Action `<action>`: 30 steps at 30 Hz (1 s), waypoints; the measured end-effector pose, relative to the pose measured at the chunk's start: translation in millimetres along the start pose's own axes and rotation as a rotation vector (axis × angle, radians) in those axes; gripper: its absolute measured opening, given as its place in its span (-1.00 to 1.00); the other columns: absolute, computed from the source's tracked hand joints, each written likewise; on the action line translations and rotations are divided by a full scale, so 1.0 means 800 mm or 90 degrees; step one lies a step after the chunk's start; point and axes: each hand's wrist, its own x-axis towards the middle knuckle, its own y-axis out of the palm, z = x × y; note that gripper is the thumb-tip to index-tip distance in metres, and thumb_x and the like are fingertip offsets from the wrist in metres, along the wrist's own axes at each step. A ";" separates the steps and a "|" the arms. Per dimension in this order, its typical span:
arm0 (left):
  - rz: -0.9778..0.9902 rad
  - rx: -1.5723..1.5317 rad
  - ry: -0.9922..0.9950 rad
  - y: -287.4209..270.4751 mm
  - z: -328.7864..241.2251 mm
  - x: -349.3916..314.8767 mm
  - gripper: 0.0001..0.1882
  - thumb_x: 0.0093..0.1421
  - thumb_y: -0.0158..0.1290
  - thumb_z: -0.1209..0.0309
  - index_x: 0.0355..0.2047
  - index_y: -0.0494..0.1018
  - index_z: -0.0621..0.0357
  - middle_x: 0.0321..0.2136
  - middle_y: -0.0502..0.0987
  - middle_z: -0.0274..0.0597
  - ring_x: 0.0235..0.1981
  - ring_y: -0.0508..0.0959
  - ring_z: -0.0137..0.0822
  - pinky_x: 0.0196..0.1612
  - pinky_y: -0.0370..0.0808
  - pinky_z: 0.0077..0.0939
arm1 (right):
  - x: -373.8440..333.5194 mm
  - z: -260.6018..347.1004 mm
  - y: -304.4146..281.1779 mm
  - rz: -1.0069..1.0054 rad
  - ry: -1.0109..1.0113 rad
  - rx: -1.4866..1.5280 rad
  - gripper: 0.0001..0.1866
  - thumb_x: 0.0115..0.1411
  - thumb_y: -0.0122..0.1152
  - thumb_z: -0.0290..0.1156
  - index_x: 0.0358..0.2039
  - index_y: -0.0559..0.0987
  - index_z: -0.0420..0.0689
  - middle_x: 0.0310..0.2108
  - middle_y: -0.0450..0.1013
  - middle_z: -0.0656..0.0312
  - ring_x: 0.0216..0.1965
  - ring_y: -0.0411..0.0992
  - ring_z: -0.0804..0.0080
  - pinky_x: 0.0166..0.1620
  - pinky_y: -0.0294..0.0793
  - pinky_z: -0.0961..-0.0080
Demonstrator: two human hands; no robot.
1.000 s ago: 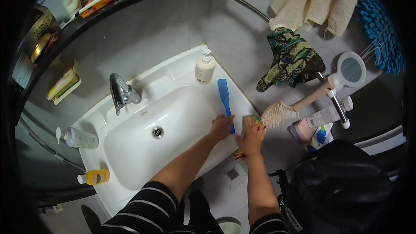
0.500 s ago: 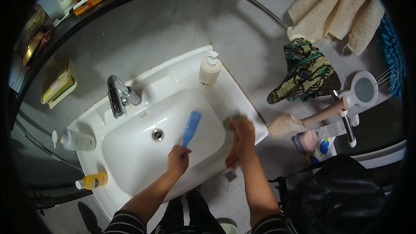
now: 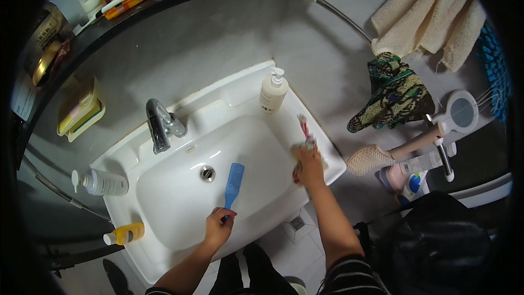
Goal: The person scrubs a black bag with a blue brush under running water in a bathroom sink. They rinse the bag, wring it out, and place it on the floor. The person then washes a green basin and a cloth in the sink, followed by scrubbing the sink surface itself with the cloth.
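Note:
My left hand point(image 3: 219, 226) is closed round the handle of a blue comb point(image 3: 233, 182), over the near side of the white sink point(image 3: 164, 213). The comb's flat toothed end points away from me, over the basin. My right hand point(image 3: 309, 166) is at the sink's right rim, fingers curled on a blurred thin red and white thing point(image 3: 307, 131) that juts out beyond them. Its kind cannot be made out. Behind the right hand, a cream pump bottle point(image 3: 273, 94) stands on the sink's back right corner.
A chrome faucet point(image 3: 159, 125) rises at the back of the sink. A white pump bottle point(image 3: 106, 182) and a yellow bottle point(image 3: 125, 234) stand along the left rim. To the right are a patterned cloth point(image 3: 393, 95), a beige bath brush point(image 3: 376, 158) and a black bag point(image 3: 431, 246).
The comb has swung nearer, tilting more upright in my left hand. The right hand has shifted; a thin red and white thing now shows at it, where a blurred green thing showed before.

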 end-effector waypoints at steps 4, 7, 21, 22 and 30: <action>0.051 0.007 0.007 0.015 -0.008 0.008 -0.90 0.06 0.09 0.58 -0.42 0.57 0.14 -0.47 0.49 -0.15 -0.58 0.44 -0.37 -0.48 0.36 -0.53 | -0.066 0.002 -0.020 0.212 -0.185 0.184 -0.57 -0.18 0.02 -0.74 -0.28 0.60 -0.05 -0.23 0.50 0.13 -0.10 0.40 0.07 0.00 0.38 0.21; 0.084 0.019 0.001 0.026 -0.019 0.012 -0.92 0.07 0.09 0.55 -0.42 0.57 0.14 -0.47 0.49 -0.15 -0.58 0.43 -0.38 -0.47 0.36 -0.52 | -0.001 0.039 -0.058 0.147 -0.062 -0.123 -0.69 -0.12 0.18 -0.55 -0.30 0.60 0.03 -0.34 0.48 0.20 -0.11 0.39 0.16 -0.07 0.42 0.30; 0.098 -0.049 -0.057 0.024 -0.011 0.009 -0.91 0.09 0.09 0.58 -0.39 0.55 0.17 -0.50 0.48 -0.19 -0.59 0.47 -0.43 -0.49 0.39 -0.56 | -0.122 0.089 0.045 0.169 -0.101 -0.050 -0.72 -0.22 0.32 -0.30 -0.37 0.65 0.16 -0.24 0.54 0.34 -0.12 0.42 0.29 -0.05 0.34 0.28; 0.087 -0.067 -0.078 0.015 -0.012 0.007 -0.91 0.10 0.08 0.58 -0.39 0.55 0.17 -0.49 0.48 -0.20 -0.58 0.47 -0.44 -0.49 0.39 -0.57 | -0.117 0.121 0.018 0.279 -0.121 -0.054 -0.67 -0.28 0.36 -0.23 -0.37 0.66 0.15 -0.25 0.54 0.32 -0.13 0.42 0.25 -0.02 0.34 0.30; 0.069 -0.144 -0.116 -0.024 -0.009 -0.010 -0.93 0.17 0.04 0.57 -0.36 0.51 0.17 -0.56 0.46 -0.38 -0.59 0.41 -0.57 -0.51 0.38 -0.68 | -0.003 -0.085 -0.030 -0.112 0.044 -0.100 -0.61 -0.25 0.41 -0.24 -0.32 0.58 0.05 -0.18 0.47 0.24 -0.10 0.40 0.13 -0.13 0.42 0.21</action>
